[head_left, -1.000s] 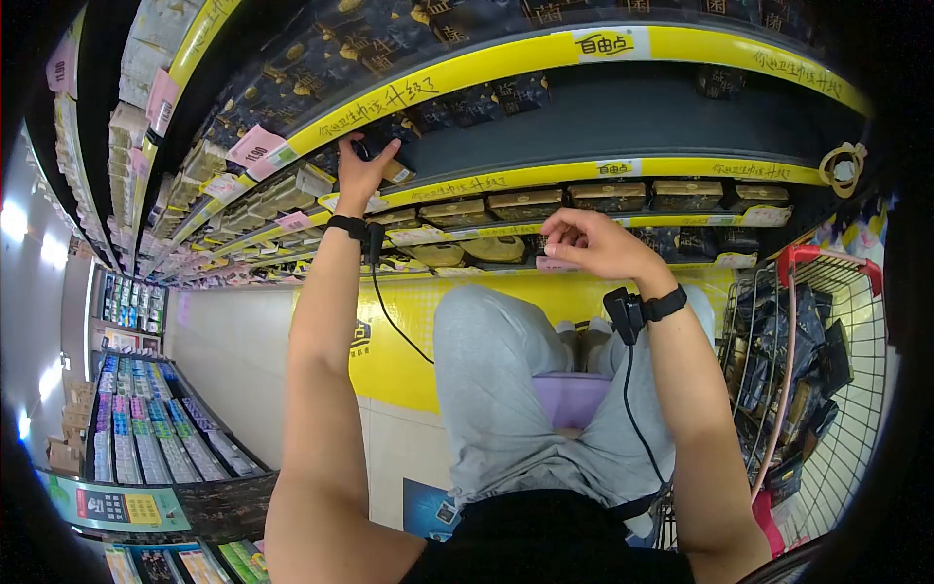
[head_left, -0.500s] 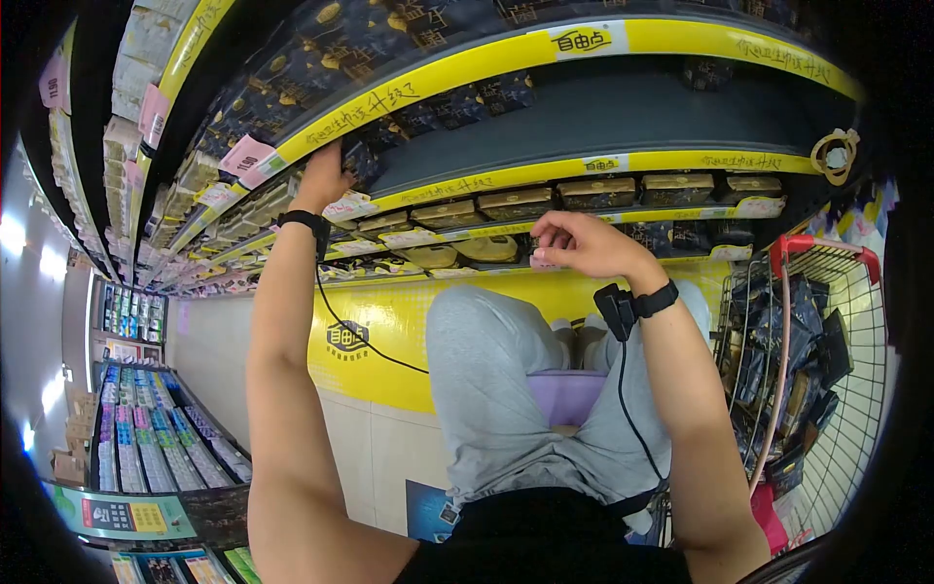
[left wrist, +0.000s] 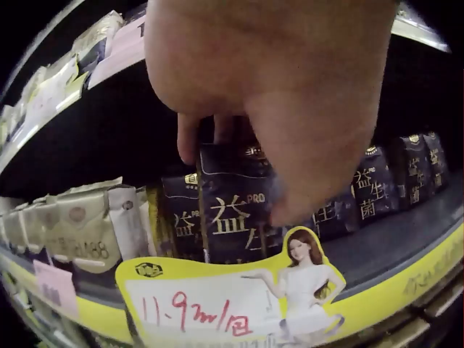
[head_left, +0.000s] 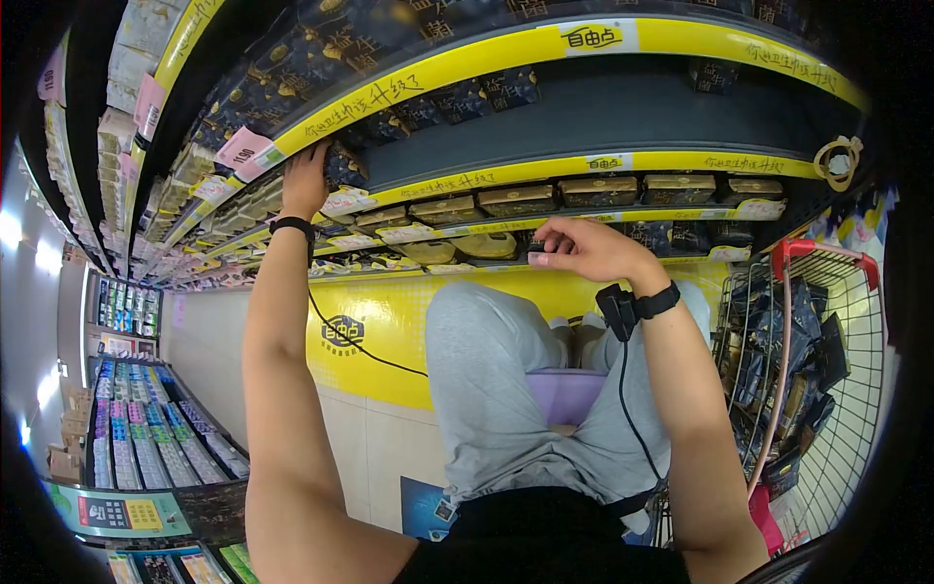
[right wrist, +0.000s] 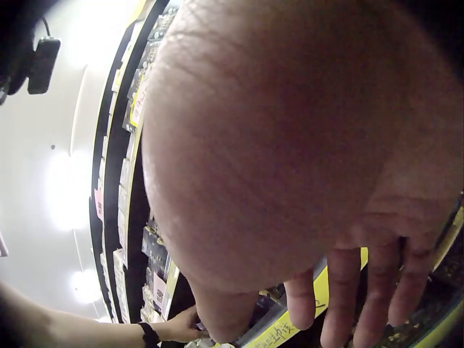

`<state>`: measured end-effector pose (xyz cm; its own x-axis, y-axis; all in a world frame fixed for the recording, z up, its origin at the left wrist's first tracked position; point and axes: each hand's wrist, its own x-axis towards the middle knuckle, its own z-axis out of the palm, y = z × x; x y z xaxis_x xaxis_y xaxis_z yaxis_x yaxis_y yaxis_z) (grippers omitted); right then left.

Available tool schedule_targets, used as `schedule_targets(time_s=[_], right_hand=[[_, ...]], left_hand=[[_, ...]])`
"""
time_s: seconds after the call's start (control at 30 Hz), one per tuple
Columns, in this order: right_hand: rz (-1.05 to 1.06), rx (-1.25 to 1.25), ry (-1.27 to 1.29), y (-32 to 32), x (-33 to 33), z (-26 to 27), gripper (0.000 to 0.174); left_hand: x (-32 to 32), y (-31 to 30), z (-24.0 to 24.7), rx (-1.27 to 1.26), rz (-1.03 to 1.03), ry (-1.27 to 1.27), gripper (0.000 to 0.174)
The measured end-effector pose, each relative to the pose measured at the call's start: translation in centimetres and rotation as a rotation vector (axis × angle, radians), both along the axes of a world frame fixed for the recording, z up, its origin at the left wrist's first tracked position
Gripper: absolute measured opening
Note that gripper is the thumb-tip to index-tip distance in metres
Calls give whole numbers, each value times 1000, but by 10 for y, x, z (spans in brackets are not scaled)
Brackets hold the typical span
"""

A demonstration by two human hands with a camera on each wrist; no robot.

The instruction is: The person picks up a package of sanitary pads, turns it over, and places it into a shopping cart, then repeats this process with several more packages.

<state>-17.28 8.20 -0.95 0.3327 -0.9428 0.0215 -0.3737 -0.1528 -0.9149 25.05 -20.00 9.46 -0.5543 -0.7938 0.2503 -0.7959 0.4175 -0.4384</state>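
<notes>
The left hand (head_left: 305,185) reaches into the left end of the middle shelf, beside a dark package (head_left: 344,166). In the left wrist view the left hand (left wrist: 272,87) comes down over an upright dark package (left wrist: 230,199) with gold characters, its thumb at the front right and fingers at the far left side; it grips the package. A price card (left wrist: 196,308) partly covers the package's lower front. The right hand (head_left: 593,248) hangs in front of the lower shelves, fingers loosely bent and holding nothing. Up close, the right hand (right wrist: 290,145) shows hanging fingers.
Dark packages (head_left: 486,94) line the back of the middle shelf (head_left: 584,117). Boxed packs (head_left: 516,201) fill the row below. A wire cart (head_left: 866,370) with dark packages stands at the right. A cable runs from each wrist.
The left hand has moved left along the shelf with a dark package, to the shelf's left end. The right hand has shifted slightly left.
</notes>
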Motion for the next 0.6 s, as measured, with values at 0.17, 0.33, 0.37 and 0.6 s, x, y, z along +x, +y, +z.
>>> schedule_targets(time_s=[0.17, 0.33, 0.37, 0.6], right_hand=[[11, 5, -4, -3, 3, -4, 47], [28, 15, -14, -4, 5, -7, 47], [28, 19, -25, -4, 5, -9, 47], [31, 31, -12, -3, 0, -10, 48]], left_hand=[[-14, 4, -11, 50, 28, 184, 64], [-6, -16, -26, -27, -61, 296, 55], [-2, -17, -27, -20, -47, 319, 54], [34, -30, -37, -6, 8, 429, 47]])
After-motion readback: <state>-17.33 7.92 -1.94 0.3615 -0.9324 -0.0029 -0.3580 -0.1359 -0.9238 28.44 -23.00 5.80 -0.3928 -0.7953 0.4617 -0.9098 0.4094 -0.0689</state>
